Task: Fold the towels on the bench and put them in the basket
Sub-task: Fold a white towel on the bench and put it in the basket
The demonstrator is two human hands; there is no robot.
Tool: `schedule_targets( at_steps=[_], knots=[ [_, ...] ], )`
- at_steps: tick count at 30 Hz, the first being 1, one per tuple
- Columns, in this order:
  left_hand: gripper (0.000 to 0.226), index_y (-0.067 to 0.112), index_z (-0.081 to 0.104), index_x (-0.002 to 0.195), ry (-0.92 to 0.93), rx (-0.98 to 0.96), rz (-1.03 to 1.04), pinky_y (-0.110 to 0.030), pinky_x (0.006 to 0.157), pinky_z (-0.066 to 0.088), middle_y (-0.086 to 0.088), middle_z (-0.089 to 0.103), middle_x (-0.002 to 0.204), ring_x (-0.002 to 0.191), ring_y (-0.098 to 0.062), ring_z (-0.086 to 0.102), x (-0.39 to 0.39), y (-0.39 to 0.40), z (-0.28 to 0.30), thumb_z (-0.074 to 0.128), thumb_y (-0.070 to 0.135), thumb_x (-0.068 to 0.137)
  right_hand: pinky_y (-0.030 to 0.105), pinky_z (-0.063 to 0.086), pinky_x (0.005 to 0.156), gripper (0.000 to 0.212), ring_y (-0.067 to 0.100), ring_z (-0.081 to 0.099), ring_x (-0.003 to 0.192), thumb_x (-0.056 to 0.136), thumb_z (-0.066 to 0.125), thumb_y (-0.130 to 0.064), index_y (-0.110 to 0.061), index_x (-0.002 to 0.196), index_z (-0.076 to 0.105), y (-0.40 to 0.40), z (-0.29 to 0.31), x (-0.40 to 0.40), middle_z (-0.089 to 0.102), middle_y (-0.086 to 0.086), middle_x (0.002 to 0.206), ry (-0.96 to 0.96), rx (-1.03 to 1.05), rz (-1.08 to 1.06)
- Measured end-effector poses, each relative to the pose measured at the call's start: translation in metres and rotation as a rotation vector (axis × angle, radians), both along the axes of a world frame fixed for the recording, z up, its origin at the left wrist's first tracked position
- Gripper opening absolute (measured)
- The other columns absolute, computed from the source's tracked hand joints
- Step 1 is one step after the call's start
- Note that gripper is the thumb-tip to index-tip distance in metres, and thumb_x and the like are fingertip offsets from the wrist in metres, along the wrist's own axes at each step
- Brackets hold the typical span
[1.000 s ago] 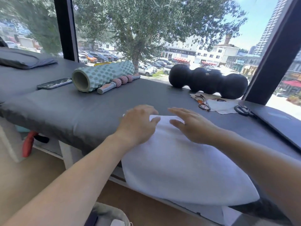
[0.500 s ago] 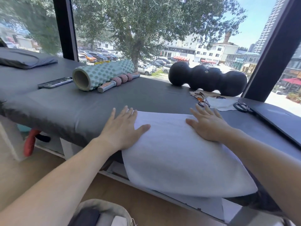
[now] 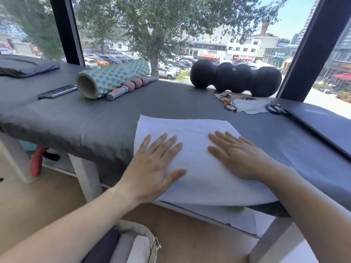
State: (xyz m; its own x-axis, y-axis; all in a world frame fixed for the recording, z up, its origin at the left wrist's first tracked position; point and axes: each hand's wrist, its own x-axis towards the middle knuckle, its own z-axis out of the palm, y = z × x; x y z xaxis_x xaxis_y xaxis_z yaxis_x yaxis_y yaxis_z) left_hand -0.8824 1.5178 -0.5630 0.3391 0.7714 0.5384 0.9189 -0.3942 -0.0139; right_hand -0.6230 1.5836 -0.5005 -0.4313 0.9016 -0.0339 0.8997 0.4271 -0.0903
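A white towel [image 3: 191, 128] lies folded flat on the grey padded bench [image 3: 95, 118], its near edge hanging over the bench front. My left hand [image 3: 153, 168] presses flat on the towel's left part, fingers straight and spread. My right hand [image 3: 237, 154] lies flat on the right part, palm down. On the floor below, the rim of a fabric basket [image 3: 144, 232] shows at the bottom, with a dark and a pale folded towel inside.
At the back of the bench lie a mint foam roller [image 3: 112, 78], a massage stick [image 3: 131, 87], a phone [image 3: 57, 91] and a black peanut roller [image 3: 235, 77]. Glasses [image 3: 228, 103], a cloth, scissors [image 3: 275, 109] and a dark laptop [image 3: 322, 122] sit right.
Both hands slid from the towel's far edge outward, then back toward me, and now rest flat near its middle. The towel lies smoother.
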Motion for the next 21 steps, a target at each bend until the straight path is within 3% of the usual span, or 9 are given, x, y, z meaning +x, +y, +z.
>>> schedule_targets(
  at_steps=[4,6,8,10,12,14,16,18,21],
  knots=[
    [0.103,0.02,0.032,0.157,0.162,0.054,-0.101,-0.06,0.121,0.017,-0.001,0.028,0.164,0.154,-0.024,0.02,0.015,-0.013,-0.009,0.058,0.08,0.076,0.035,-0.001,0.125,0.063,0.007,-0.003,0.153,0.099,0.011,-0.062,-0.04,0.158,0.01,-0.007,0.003,0.029,0.002,-0.014,0.167,-0.014,0.042,-0.14],
    [0.114,0.021,0.022,0.16,0.256,0.076,-0.107,-0.06,0.121,0.015,-0.004,0.022,0.166,0.154,-0.028,0.016,0.034,-0.017,-0.018,0.071,0.068,0.068,0.034,-0.001,0.125,0.061,0.008,-0.002,0.154,0.101,0.016,-0.059,-0.037,0.158,0.019,-0.021,0.005,0.027,0.006,-0.012,0.167,-0.026,0.208,-0.111],
    [0.11,0.016,0.021,0.16,0.244,0.102,-0.052,-0.062,0.119,0.019,-0.009,0.023,0.166,0.154,-0.033,0.017,0.057,-0.022,-0.028,0.077,0.045,0.069,0.029,0.005,0.124,0.058,0.006,0.004,0.153,0.101,0.025,-0.058,-0.037,0.155,0.028,-0.042,0.006,0.014,0.012,-0.015,0.165,0.058,0.25,0.015],
    [0.095,0.009,0.027,0.157,0.223,0.155,0.026,-0.065,0.115,0.025,-0.014,0.025,0.164,0.152,-0.037,0.021,0.075,-0.025,-0.035,0.066,0.021,0.072,0.025,0.005,0.124,0.063,0.004,0.005,0.153,0.1,0.023,-0.062,-0.035,0.157,0.023,-0.062,0.002,0.002,0.011,-0.017,0.165,0.063,0.183,0.129],
    [0.078,0.004,0.03,0.156,0.215,0.196,0.073,-0.067,0.112,0.03,-0.016,0.026,0.164,0.15,-0.039,0.025,0.083,-0.025,-0.038,0.045,0.015,0.08,0.027,-0.003,0.124,0.077,0.005,-0.009,0.153,0.096,0.02,-0.069,-0.029,0.16,0.002,-0.071,-0.005,0.0,-0.004,-0.014,0.167,-0.043,0.164,0.181],
    [0.072,0.002,0.028,0.156,0.216,0.191,0.08,-0.067,0.112,0.03,-0.017,0.025,0.164,0.15,-0.04,0.025,0.082,-0.024,-0.039,0.037,0.023,0.088,0.028,-0.012,0.123,0.103,0.006,-0.025,0.149,0.086,0.035,-0.08,-0.026,0.157,-0.017,-0.074,-0.007,0.007,-0.024,-0.013,0.162,-0.131,0.118,0.215],
    [0.074,0.001,0.025,0.157,0.218,0.202,0.068,-0.066,0.113,0.028,-0.017,0.022,0.164,0.151,-0.04,0.022,0.081,-0.024,-0.043,0.042,0.02,0.087,0.029,-0.015,0.12,0.125,0.01,-0.028,0.148,0.076,0.06,-0.075,-0.024,0.155,-0.022,-0.072,-0.014,0.017,-0.03,-0.011,0.159,-0.182,0.154,0.272],
    [0.08,0.0,0.021,0.157,0.211,0.232,0.065,-0.066,0.115,0.025,-0.018,0.02,0.165,0.152,-0.04,0.018,0.081,-0.024,-0.045,0.041,0.004,0.08,0.033,-0.004,0.121,0.128,0.018,-0.008,0.153,0.068,0.075,-0.055,-0.018,0.16,-0.007,-0.069,-0.028,0.026,-0.01,-0.003,0.166,-0.166,0.311,0.316],
    [0.086,0.001,0.018,0.158,0.202,0.271,0.032,-0.064,0.118,0.021,-0.018,0.014,0.166,0.153,-0.039,0.014,0.076,-0.023,-0.048,0.041,-0.003,0.075,0.04,0.015,0.12,0.104,0.021,0.019,0.152,0.069,0.07,-0.025,-0.016,0.159,0.02,-0.069,-0.043,0.036,0.019,0.001,0.165,-0.057,0.441,0.336]
  ],
)
